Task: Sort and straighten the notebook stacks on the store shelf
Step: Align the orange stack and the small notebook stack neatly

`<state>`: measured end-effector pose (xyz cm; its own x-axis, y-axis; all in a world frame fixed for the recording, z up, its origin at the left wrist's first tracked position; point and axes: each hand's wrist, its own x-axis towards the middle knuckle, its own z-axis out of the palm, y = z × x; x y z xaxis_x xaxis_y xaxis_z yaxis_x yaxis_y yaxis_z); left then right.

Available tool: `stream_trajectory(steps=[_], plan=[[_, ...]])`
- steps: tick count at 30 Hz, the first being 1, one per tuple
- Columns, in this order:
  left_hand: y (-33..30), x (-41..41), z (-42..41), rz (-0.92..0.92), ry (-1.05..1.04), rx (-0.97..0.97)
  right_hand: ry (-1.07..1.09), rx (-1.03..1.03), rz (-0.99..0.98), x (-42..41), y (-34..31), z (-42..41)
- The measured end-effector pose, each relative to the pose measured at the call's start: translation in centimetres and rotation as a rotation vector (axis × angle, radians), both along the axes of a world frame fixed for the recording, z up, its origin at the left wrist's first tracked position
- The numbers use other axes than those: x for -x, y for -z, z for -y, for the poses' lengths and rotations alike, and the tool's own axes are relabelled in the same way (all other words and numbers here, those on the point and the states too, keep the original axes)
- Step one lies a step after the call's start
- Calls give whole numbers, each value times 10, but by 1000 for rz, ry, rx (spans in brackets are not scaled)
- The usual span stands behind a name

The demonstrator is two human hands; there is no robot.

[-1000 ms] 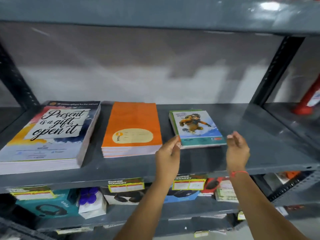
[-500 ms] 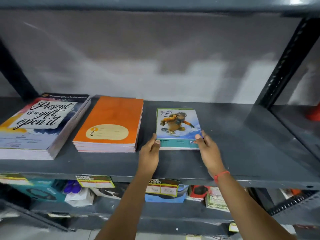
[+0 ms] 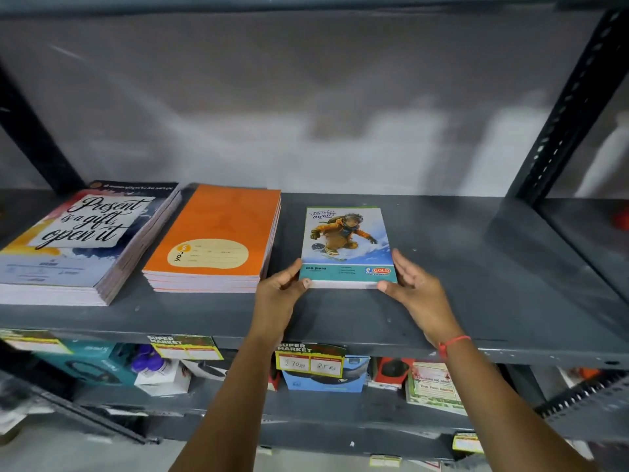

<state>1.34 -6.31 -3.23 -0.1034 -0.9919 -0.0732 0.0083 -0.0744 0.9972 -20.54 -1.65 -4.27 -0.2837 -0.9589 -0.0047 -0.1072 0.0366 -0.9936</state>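
Three notebook stacks lie flat on the grey metal shelf. At the left is a tall stack with a "Present is a gift, open it" cover. An orange stack sits beside it. To the right lies a small stack with a snowboarding animal cover. My left hand presses its near left corner, thumb against the front edge. My right hand cups its near right corner, with its fingers along the right side. The small stack sits square to the shelf edge.
A dark upright post bounds the shelf at the right, another at the left. The shelf surface to the right of the small stack is bare grey metal. Price tags hang on the shelf lip, above boxed goods on the lower shelf.
Both hands closed in on the small stack's near corners from either side. The stack turned from slightly skewed to square. The view shifted closer and to the right.
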Motion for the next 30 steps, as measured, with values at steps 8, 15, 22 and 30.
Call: stream_trajectory(steps=[8,15,22,30], plan=[[5,6,4,29,-115,6,99,23,15,-2,4,4],[9,7,6,54,-131,-2,159,25,4,-3,5,5],[9,10,8,92,-154,11,198,7,-7,-6,3,6],[9,13,9,90,-225,-16,237,18,-11,-7,3,5]])
